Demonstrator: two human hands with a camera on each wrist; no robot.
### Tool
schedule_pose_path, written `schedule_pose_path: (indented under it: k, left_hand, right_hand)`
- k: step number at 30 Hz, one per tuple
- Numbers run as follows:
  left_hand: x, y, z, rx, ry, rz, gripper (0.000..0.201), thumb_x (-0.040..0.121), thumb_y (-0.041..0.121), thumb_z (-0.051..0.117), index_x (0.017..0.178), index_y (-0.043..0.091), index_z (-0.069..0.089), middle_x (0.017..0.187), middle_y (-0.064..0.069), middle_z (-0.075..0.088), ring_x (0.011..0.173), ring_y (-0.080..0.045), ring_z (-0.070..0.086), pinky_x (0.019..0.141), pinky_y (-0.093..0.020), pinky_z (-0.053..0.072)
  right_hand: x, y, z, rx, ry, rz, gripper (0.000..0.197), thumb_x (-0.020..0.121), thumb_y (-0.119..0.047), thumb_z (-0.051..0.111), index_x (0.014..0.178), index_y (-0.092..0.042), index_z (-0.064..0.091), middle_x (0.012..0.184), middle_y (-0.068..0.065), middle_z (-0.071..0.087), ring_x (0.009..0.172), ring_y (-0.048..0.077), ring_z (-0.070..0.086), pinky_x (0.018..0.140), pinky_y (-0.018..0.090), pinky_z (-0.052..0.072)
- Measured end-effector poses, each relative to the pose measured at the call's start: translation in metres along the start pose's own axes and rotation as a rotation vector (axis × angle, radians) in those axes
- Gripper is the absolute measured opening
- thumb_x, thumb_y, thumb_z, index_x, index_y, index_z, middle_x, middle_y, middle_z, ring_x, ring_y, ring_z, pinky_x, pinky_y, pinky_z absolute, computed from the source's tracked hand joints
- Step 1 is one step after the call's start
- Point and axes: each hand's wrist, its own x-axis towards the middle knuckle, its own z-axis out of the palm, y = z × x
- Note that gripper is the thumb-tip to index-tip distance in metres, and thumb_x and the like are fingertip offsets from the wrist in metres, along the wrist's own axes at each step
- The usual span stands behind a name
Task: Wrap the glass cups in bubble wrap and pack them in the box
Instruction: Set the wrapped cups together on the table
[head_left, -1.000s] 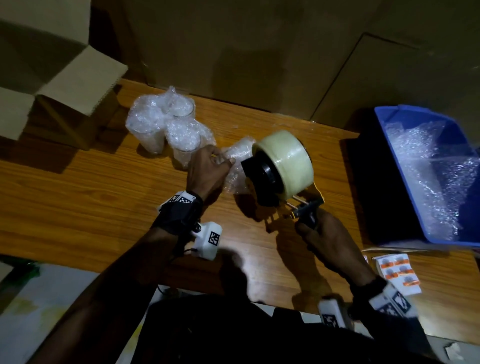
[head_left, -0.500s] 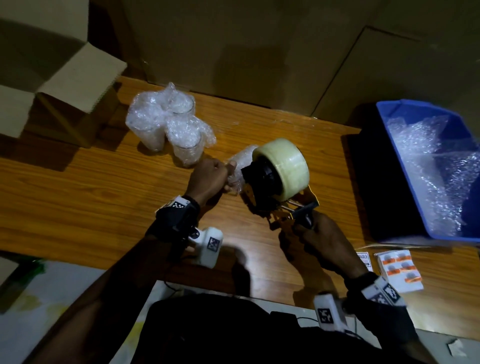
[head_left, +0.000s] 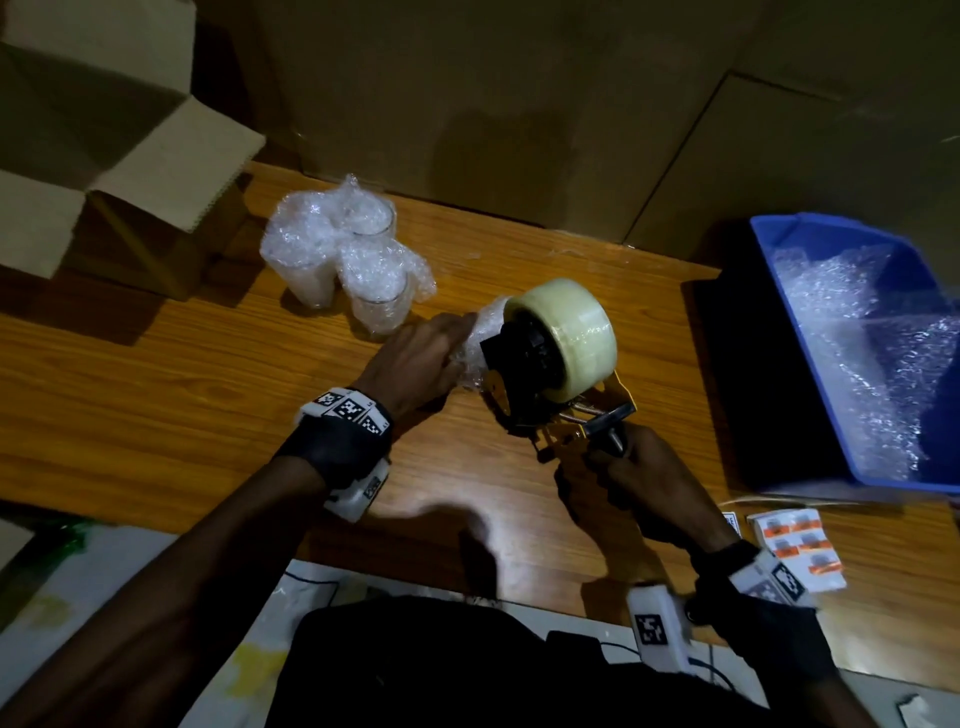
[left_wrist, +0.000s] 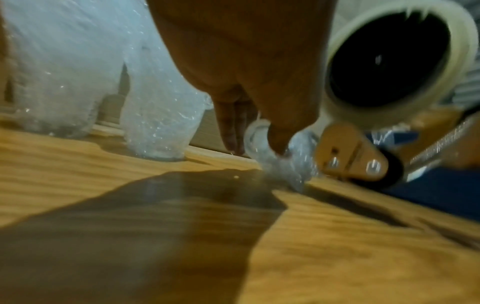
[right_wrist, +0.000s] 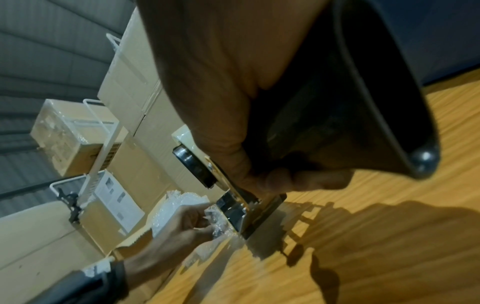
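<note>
My left hand (head_left: 421, 358) grips a bubble-wrapped glass cup (head_left: 480, 345) lying on the wooden table (head_left: 156, 395); thumb and fingers (left_wrist: 231, 127) pinch the wrap (left_wrist: 280, 162). My right hand (head_left: 644, 483) holds the handle of a yellow tape dispenser (head_left: 550, 374) with a clear tape roll (head_left: 571, 332), its front pressed against the wrapped cup (right_wrist: 215, 222). Three wrapped cups (head_left: 343, 260) stand upright behind my left hand. The open cardboard box (head_left: 104, 176) sits at the far left.
A blue bin (head_left: 810, 312) holding bubble wrap (head_left: 883, 343) stands at the right. Small printed label sheets (head_left: 795, 545) lie near the table's front right edge. Large cardboard boxes (head_left: 519, 104) form a wall behind the table.
Both hands have drawn nearer to me with the wrapped cup and dispenser. The dispenser has tilted and pressed closer against the cup.
</note>
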Motion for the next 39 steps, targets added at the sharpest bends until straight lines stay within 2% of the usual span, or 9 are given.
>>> schedule_pose_path:
  k: [7,15,21,26,29,32,35,37,39]
  left_hand:
    - [0.011,0.002,-0.006,-0.177,0.101,-0.122,0.043,0.086,0.03,0.052,0.124,0.011,0.062,0.091,-0.017,0.072,0.083,-0.036,0.068,0.068,-0.04,0.05]
    - [0.025,0.016,-0.017,-0.307,0.081,-0.408,0.02,0.088,0.011,0.055,0.094,0.004,0.072,0.095,-0.023,0.072,0.091,-0.038,0.066,0.079,-0.042,0.05]
    - [0.026,0.02,-0.018,-0.447,0.08,-0.559,0.025,0.081,0.021,0.057,0.07,0.002,0.069,0.073,-0.019,0.069,0.074,-0.036,0.066,0.067,-0.041,0.051]
    - [0.02,0.04,-0.004,-1.083,0.072,-0.807,0.026,0.087,0.002,0.05,0.064,-0.001,0.061,0.059,-0.024,0.058,0.046,-0.03,0.056,0.056,-0.042,0.045]
    - [0.02,0.031,0.004,-1.187,0.013,-0.844,0.031,0.088,0.001,0.056,0.06,0.006,0.067,0.064,-0.024,0.055,0.048,-0.024,0.047,0.056,-0.038,0.035]
    - [0.015,0.022,-0.001,-1.037,-0.023,-0.709,0.024,0.09,0.013,0.067,0.079,-0.009,0.069,0.076,-0.031,0.065,0.062,-0.024,0.056,0.059,-0.046,0.044]
    - [0.008,0.01,-0.011,-0.733,-0.125,-0.473,0.032,0.086,0.026,0.077,0.11,0.005,0.074,0.097,-0.005,0.076,0.083,-0.01,0.065,0.081,-0.036,0.053]
    - [-0.001,0.006,-0.018,-0.579,-0.125,-0.33,0.073,0.08,0.025,0.082,0.144,0.009,0.05,0.129,0.0,0.063,0.113,-0.014,0.061,0.098,-0.033,0.048]
    - [-0.012,0.008,-0.018,-0.354,-0.075,-0.199,0.1,0.075,0.02,0.086,0.156,0.012,0.028,0.153,-0.007,0.043,0.137,-0.021,0.043,0.112,-0.035,0.037]
  right_hand:
    - [0.004,-0.008,-0.004,0.023,0.073,0.008,0.011,0.095,-0.013,0.058,0.099,-0.024,0.058,0.07,0.001,0.054,0.053,0.011,0.049,0.053,0.034,0.043]
    - [-0.005,-0.001,-0.003,-0.077,0.128,-0.049,0.011,0.092,-0.023,0.059,0.099,-0.014,0.057,0.071,0.007,0.055,0.058,0.027,0.049,0.057,0.055,0.047]
    - [-0.019,0.015,0.005,-0.062,0.099,0.022,0.004,0.094,-0.019,0.06,0.097,-0.017,0.058,0.07,0.002,0.055,0.059,0.023,0.051,0.06,0.053,0.049]
    - [-0.015,0.004,0.0,0.111,0.048,0.02,0.005,0.096,-0.011,0.057,0.093,-0.015,0.057,0.064,0.0,0.046,0.052,0.013,0.043,0.05,0.033,0.039]
    - [-0.013,0.0,-0.004,0.144,0.023,0.022,0.017,0.095,-0.007,0.057,0.089,-0.023,0.057,0.063,-0.001,0.043,0.049,0.011,0.041,0.046,0.027,0.037]
    - [-0.011,-0.002,-0.004,0.147,0.008,0.037,0.02,0.096,-0.007,0.057,0.086,-0.024,0.057,0.06,-0.003,0.046,0.046,0.008,0.042,0.046,0.028,0.038]
    - [-0.01,-0.001,-0.003,0.126,0.003,0.042,0.018,0.095,-0.009,0.058,0.089,-0.025,0.057,0.064,-0.001,0.05,0.049,0.01,0.045,0.05,0.029,0.04]
    - [-0.01,-0.001,-0.002,0.094,0.005,0.039,0.013,0.095,-0.01,0.059,0.094,-0.024,0.059,0.067,0.001,0.051,0.052,0.012,0.047,0.052,0.03,0.042]
    - [-0.01,-0.002,-0.001,0.079,0.006,0.037,0.011,0.095,-0.011,0.059,0.096,-0.022,0.059,0.068,0.0,0.051,0.052,0.011,0.047,0.052,0.03,0.042]
